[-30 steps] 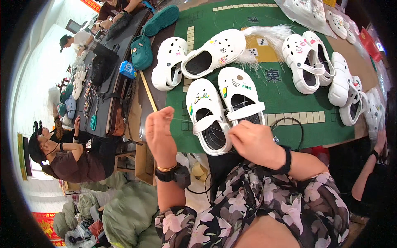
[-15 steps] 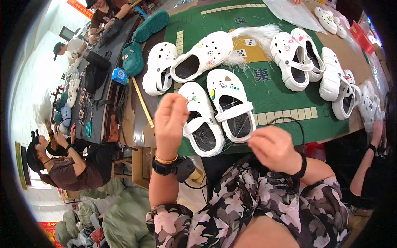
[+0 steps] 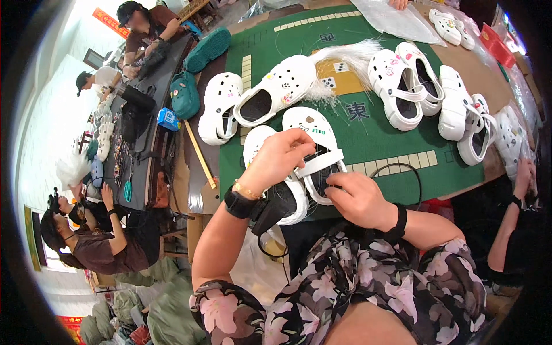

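White moulded clog (image 3: pixel 315 150), smooth and rounded, perforated toe pointing far, heel strap across its dark opening; it lies at the near edge of the green felt mat (image 3: pixel 379 135), right one of a pair. Your left hand (image 3: pixel 280 156) hangs over it, fingers curled down with the tips pinched at the strap. Your right hand (image 3: pixel 357 198) rests against the heel end, fingers bent; whether it grips anything you cannot tell. The matching clog (image 3: pixel 269 172) lies just to the left, partly hidden under your left wrist with its black watch (image 3: pixel 236 202).

Half a second ago your left hand was raised with fingers spread above the pair; it has come down onto the strap, and your right hand has moved in to the heel.

Farther out: two more white clogs (image 3: pixel 253 99) far left, a tuft of white fibres (image 3: pixel 345 60), further pairs (image 3: pixel 405 80) far right.
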`<action>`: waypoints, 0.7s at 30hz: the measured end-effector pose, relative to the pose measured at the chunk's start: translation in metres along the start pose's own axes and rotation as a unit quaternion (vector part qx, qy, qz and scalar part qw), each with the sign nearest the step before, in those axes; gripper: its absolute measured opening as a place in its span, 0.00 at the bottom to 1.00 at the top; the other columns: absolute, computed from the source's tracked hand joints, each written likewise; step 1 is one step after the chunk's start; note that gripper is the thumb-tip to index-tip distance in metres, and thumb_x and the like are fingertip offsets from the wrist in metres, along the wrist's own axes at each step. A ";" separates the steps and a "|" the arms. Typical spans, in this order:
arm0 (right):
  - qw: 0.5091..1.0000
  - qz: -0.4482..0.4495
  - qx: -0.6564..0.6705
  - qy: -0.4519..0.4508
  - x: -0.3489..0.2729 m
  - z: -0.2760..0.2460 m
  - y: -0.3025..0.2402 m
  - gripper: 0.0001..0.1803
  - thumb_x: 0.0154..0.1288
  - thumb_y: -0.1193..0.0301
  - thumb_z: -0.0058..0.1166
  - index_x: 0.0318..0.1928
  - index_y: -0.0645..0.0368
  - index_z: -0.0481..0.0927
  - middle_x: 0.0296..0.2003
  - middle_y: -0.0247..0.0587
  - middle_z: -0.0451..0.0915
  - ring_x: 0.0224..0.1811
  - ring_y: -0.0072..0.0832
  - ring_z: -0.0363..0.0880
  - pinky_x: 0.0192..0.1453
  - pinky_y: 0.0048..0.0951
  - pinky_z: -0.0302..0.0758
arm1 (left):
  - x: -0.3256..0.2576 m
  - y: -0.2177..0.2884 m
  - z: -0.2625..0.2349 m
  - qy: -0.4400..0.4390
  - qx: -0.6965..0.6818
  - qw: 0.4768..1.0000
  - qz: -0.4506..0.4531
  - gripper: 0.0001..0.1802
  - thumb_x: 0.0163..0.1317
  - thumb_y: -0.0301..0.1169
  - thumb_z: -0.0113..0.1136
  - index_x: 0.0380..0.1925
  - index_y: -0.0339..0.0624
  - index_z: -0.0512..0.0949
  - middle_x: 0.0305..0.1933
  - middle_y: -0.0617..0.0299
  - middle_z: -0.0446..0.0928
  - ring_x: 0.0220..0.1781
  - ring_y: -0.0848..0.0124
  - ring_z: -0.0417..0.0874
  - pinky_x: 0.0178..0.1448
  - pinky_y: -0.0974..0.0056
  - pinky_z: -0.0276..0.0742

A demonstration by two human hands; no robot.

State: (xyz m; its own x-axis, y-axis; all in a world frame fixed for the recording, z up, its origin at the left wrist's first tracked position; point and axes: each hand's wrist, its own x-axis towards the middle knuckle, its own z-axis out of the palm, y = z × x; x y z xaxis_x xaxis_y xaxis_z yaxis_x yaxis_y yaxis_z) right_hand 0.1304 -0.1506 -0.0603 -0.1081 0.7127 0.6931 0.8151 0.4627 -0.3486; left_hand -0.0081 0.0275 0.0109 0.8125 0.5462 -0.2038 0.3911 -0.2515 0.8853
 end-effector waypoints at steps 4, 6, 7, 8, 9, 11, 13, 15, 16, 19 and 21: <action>1.000 0.002 -0.013 0.001 0.002 0.006 0.008 0.12 0.48 0.77 0.60 0.36 0.62 0.81 0.42 0.43 0.80 0.40 0.39 0.81 0.43 0.36 0.78 | 0.012 0.003 0.008 -0.046 -0.003 0.998 -0.031 0.10 0.67 0.31 0.59 0.40 0.36 0.81 0.33 0.67 0.82 0.28 0.83 0.76 0.31 0.75 0.69; 1.000 0.001 -0.023 0.004 0.003 0.005 0.010 0.11 0.50 0.75 0.57 0.37 0.62 0.81 0.42 0.42 0.80 0.42 0.38 0.80 0.46 0.35 0.77 | 0.016 0.001 0.012 -0.073 -0.041 0.996 -0.012 0.09 0.67 0.30 0.59 0.41 0.37 0.82 0.31 0.70 0.80 0.29 0.85 0.73 0.31 0.76 0.67; 1.000 0.001 -0.024 0.001 0.003 0.005 0.010 0.12 0.49 0.75 0.58 0.37 0.61 0.81 0.43 0.42 0.80 0.42 0.38 0.81 0.46 0.36 0.77 | 0.015 0.004 0.012 -0.075 -0.040 0.996 -0.011 0.09 0.67 0.30 0.59 0.41 0.37 0.82 0.31 0.70 0.80 0.29 0.85 0.73 0.31 0.76 0.67; 1.000 0.002 -0.025 -0.002 0.004 0.004 0.011 0.13 0.49 0.75 0.58 0.38 0.61 0.81 0.43 0.42 0.80 0.43 0.38 0.81 0.46 0.36 0.77 | 0.014 0.006 0.013 -0.072 -0.041 0.997 -0.001 0.09 0.67 0.30 0.59 0.41 0.37 0.82 0.31 0.70 0.80 0.29 0.85 0.72 0.31 0.76 0.67; 1.000 0.003 -0.027 0.000 0.005 0.003 0.011 0.13 0.49 0.75 0.58 0.38 0.61 0.81 0.43 0.42 0.80 0.43 0.38 0.81 0.46 0.36 0.77 | 0.013 0.007 0.013 -0.069 -0.043 0.997 0.008 0.09 0.67 0.30 0.59 0.41 0.37 0.82 0.32 0.71 0.80 0.29 0.86 0.72 0.32 0.76 0.67; 1.000 0.004 -0.009 -0.004 0.006 0.001 0.012 0.12 0.50 0.75 0.60 0.38 0.59 0.81 0.43 0.41 0.80 0.42 0.37 0.81 0.46 0.36 0.77 | 0.012 0.003 0.016 -0.060 -0.033 0.998 0.011 0.09 0.66 0.29 0.60 0.41 0.36 0.82 0.32 0.71 0.80 0.31 0.86 0.72 0.33 0.76 0.68; 0.999 0.032 0.027 0.013 0.005 -0.003 0.014 0.12 0.52 0.75 0.61 0.39 0.59 0.81 0.43 0.41 0.80 0.42 0.37 0.80 0.46 0.35 0.76 | 0.010 0.001 0.017 -0.035 -0.012 0.998 0.044 0.08 0.66 0.28 0.61 0.41 0.35 0.82 0.33 0.71 0.80 0.32 0.86 0.73 0.35 0.75 0.69; 0.996 0.060 0.064 0.031 0.008 -0.006 0.015 0.12 0.53 0.76 0.61 0.40 0.58 0.81 0.43 0.41 0.80 0.42 0.37 0.80 0.46 0.35 0.76 | 0.008 -0.001 0.017 -0.028 -0.009 0.998 0.051 0.08 0.66 0.28 0.61 0.41 0.35 0.82 0.33 0.71 0.80 0.32 0.85 0.73 0.36 0.75 0.70; 0.983 0.130 0.107 0.073 0.013 -0.008 0.017 0.12 0.55 0.76 0.60 0.42 0.59 0.81 0.43 0.42 0.80 0.41 0.37 0.80 0.47 0.34 0.76 | 0.008 -0.001 0.017 -0.021 -0.006 0.998 0.059 0.08 0.66 0.28 0.61 0.41 0.35 0.82 0.33 0.71 0.80 0.32 0.85 0.73 0.36 0.75 0.70; 0.939 0.262 0.182 0.125 0.028 -0.008 0.025 0.14 0.60 0.77 0.57 0.47 0.63 0.79 0.43 0.44 0.79 0.41 0.34 0.80 0.49 0.32 0.75 | 0.004 0.004 0.017 -0.022 -0.020 0.999 0.040 0.08 0.66 0.28 0.61 0.41 0.35 0.82 0.33 0.70 0.80 0.32 0.85 0.73 0.37 0.75 0.71; 0.906 0.306 0.270 0.111 0.035 -0.003 0.033 0.14 0.64 0.75 0.55 0.49 0.65 0.79 0.44 0.43 0.80 0.42 0.29 0.80 0.48 0.30 0.74 | 0.004 0.002 0.018 -0.025 -0.019 0.999 0.035 0.09 0.66 0.28 0.61 0.41 0.35 0.82 0.33 0.70 0.80 0.33 0.84 0.73 0.37 0.75 0.71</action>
State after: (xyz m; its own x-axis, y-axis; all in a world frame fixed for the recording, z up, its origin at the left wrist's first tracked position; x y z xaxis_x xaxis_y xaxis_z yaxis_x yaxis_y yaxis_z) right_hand 0.1557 -0.1120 -0.0457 0.4368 0.8267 0.3546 0.2803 0.2495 -0.9269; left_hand 0.0033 0.0143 0.0039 0.8578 0.4882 -0.1606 0.3170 -0.2567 0.9130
